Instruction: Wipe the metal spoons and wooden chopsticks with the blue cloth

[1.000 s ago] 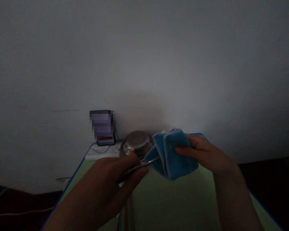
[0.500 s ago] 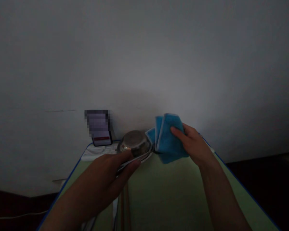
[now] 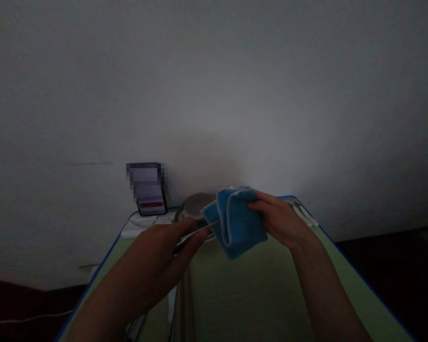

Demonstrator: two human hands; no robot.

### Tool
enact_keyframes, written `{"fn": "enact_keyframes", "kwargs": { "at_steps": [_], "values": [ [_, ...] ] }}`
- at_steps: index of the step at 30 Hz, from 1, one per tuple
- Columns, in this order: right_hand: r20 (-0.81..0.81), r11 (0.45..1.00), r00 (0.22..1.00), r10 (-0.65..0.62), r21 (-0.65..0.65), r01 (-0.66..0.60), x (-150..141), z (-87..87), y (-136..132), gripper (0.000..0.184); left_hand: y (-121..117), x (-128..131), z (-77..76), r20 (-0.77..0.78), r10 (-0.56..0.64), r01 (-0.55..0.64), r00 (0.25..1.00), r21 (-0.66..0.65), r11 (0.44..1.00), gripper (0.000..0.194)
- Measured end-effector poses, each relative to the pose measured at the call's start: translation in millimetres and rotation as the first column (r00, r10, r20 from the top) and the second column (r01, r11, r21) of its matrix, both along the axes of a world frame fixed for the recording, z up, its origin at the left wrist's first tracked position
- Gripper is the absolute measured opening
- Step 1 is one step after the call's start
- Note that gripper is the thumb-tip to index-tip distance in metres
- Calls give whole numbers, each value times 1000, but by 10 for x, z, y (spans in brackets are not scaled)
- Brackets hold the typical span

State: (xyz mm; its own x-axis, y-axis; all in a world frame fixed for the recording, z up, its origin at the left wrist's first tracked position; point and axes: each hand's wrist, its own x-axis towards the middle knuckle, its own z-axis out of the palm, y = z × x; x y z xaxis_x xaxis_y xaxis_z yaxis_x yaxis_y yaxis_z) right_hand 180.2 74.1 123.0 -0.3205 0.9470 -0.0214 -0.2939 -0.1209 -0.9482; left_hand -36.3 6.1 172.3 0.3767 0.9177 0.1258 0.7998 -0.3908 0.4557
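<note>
A dim grey wall (image 3: pixel 214 95) stands behind a blue-edged green table (image 3: pixel 253 294); the dark floor (image 3: pixel 14 300) seems reddish.

Plain pale-grey wall (image 3: pixel 214 85) behind a green-topped table (image 3: pixel 257 294) edged in blue. Far left corner: upright black-framed rectangular phone (image 3: pixel 150 192), screen lit, beside a flat white object (image 3: pixel 130 232). To its right, an upturned round shiny metal bowl (image 3: pixel 194 203). Nearer, two slender brown sticks (image 3: pixel 182 308) lie parallel. Far right corner: long white pieces (image 3: pixel 306 216), perhaps utensils; light too dim to say.
</note>
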Motion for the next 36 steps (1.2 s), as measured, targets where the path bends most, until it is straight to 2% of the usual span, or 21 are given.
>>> {"fn": "enact_keyframes", "kwargs": {
  "at_steps": [3,5,8,12,19,24,28,31,34,36],
  "values": [
    [-68,991,988,-136,-4,136,-12,42,20,33,3,3,4,-28,29,-29,999,-9,1000,32],
    [-155,975,964,-216,-80,206,-4,78,44,28,7,-1,-4,-51,55,-56,997,-16,998,34],
    [-286,962,936,-207,-232,142,19,105,80,13,16,-11,-26,-60,86,-87,994,-7,996,35],
    [-412,945,892,-185,-324,46,-22,89,89,21,31,-16,-56,-66,90,-90,994,-1,996,33],
    [-554,963,808,-203,-263,62,-147,53,64,36,44,9,-54,-60,171,-168,983,58,984,30],
    [-562,993,824,-75,-121,8,-160,17,49,40,41,57,-57,-63,167,-165,984,33,986,31],
    [-518,993,849,-110,-30,111,-248,42,3,30,61,139,-90,-88,161,-162,983,-10,987,31],
    [-436,991,894,-101,34,128,-311,117,-36,25,75,186,-106,-50,151,-152,987,-17,988,30],
    [-412,993,908,-80,47,108,-349,173,-47,24,80,199,-106,-23,150,-151,988,-13,989,30],
    [-451,998,891,-54,-12,55,-369,158,-33,29,80,199,-105,-6,149,-149,989,-18,989,31]
  ]
}}
